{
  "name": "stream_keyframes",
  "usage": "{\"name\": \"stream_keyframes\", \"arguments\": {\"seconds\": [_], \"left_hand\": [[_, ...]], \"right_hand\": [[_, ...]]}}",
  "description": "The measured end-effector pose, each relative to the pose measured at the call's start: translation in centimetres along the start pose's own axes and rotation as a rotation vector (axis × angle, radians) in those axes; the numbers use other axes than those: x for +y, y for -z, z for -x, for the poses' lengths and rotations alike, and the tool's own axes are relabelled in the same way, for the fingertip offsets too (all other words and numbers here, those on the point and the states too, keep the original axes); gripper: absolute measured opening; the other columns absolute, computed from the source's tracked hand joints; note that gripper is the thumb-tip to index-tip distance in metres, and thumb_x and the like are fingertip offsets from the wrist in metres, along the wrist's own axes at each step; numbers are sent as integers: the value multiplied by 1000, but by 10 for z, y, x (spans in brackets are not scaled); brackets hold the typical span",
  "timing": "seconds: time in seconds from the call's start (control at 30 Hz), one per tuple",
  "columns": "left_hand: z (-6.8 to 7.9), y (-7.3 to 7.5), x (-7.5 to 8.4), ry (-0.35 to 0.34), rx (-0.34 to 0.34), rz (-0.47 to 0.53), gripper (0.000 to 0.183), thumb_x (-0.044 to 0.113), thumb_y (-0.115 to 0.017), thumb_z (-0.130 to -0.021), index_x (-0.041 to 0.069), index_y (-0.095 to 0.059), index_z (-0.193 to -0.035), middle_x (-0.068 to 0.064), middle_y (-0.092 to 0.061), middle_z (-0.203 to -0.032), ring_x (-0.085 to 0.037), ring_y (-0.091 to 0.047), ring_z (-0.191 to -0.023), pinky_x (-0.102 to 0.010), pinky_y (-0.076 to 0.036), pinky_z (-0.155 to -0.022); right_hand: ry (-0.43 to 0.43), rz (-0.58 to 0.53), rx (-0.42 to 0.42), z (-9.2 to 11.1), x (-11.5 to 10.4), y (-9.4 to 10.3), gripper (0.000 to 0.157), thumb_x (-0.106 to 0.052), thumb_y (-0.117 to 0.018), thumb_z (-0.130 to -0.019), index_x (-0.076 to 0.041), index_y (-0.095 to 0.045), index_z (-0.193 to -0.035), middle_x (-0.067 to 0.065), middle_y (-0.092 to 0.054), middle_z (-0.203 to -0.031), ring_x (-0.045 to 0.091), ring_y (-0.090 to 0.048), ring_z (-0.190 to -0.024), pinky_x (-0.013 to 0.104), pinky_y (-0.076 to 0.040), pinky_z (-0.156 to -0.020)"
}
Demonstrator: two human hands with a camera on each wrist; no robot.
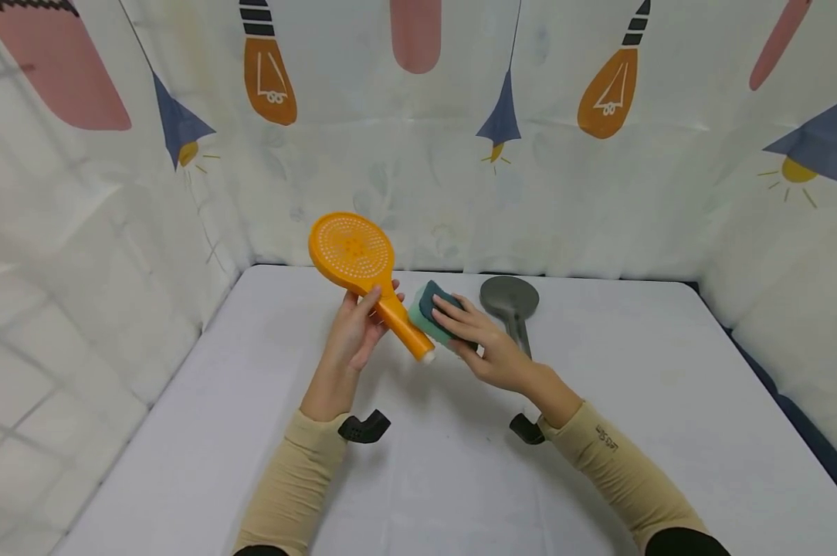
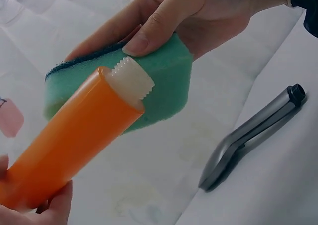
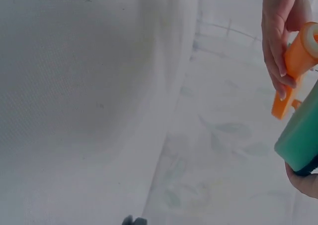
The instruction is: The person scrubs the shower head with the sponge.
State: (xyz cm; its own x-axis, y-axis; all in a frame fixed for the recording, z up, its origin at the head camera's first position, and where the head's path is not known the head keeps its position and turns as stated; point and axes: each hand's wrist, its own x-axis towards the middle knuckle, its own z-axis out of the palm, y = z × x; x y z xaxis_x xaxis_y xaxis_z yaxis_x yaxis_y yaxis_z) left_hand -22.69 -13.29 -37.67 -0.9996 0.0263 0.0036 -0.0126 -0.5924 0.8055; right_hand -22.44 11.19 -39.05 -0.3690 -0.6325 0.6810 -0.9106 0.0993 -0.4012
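An orange hand shower head is held up above the table, its round perforated face toward the head camera. My left hand grips it near the neck, with the handle slanting down to the right. In the left wrist view, a white threaded end sticks out of the orange handle. My right hand holds a green sponge with a dark scouring side, thumb on the green part. The sponge is close beside the handle's lower end; whether they touch I cannot tell.
A dark grey hand shower head lies on the white table behind my right hand. White printed fabric stands along the table's back edge and both sides. Black wrist camera mounts project from both cuffs.
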Motion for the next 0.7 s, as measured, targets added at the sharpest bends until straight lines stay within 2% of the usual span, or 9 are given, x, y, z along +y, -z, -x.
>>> {"name": "stream_keyframes", "arguments": {"seconds": [0.1, 0.2, 0.37, 0.43, 0.6, 0.7], "left_hand": [[-1, 0, -1, -5, -12, 75, 49, 15, -45, -111, 23, -29, -157, -14, -49, -138, -30, -53, -121, -36, -53, -96], [-1, 2, -2, -29, -17, 136, 47, 17, -45, -111, 24, -30, -155, -11, -51, -131, -29, -53, -117, -37, -53, -96], [-2, 4, -2, -80, -47, 229, 40, 20, -44, -111, 26, -34, -150, -11, -50, -122, -20, -57, -93, -33, -52, -93], [-2, 5, -2, -95, -77, 261, 37, 27, -41, -112, 26, -36, -149, -13, -50, -124, -18, -55, -86, -29, -50, -89], [0, 7, -1, -72, -166, 347, 44, 44, -28, -112, 28, -35, -153, -17, -47, -132, -20, -50, -86, -32, -43, -86], [1, 7, -1, -49, -179, 385, 44, 40, -29, -112, 35, -33, -156, -15, -46, -131, -21, -50, -92, -33, -43, -89]], "right_hand": [[-7, 1, 5, 1, 0, 3, 63, 15, -63, -93, -1, -47, -152, 20, -40, -158, 48, -31, -146, 57, -21, -120], [-17, 14, 11, 2, 0, 5, 62, 15, -63, -93, 0, -47, -152, 22, -40, -157, 47, -30, -147, 56, -21, -120], [-31, 27, 20, 4, -2, 8, 61, 15, -63, -93, 2, -48, -150, 23, -41, -156, 43, -29, -148, 55, -22, -120], [-39, 28, 20, 5, -3, 9, 61, 15, -63, -93, 2, -48, -150, 22, -41, -157, 42, -29, -149, 55, -23, -120], [-47, 31, 22, 8, -3, 10, 61, 14, -64, -92, 1, -49, -150, 20, -41, -157, 43, -29, -148, 56, -23, -119], [-46, 35, 23, 9, -2, 11, 62, 15, -64, -92, 1, -48, -150, 19, -40, -158, 43, -29, -148, 57, -23, -119]]}}
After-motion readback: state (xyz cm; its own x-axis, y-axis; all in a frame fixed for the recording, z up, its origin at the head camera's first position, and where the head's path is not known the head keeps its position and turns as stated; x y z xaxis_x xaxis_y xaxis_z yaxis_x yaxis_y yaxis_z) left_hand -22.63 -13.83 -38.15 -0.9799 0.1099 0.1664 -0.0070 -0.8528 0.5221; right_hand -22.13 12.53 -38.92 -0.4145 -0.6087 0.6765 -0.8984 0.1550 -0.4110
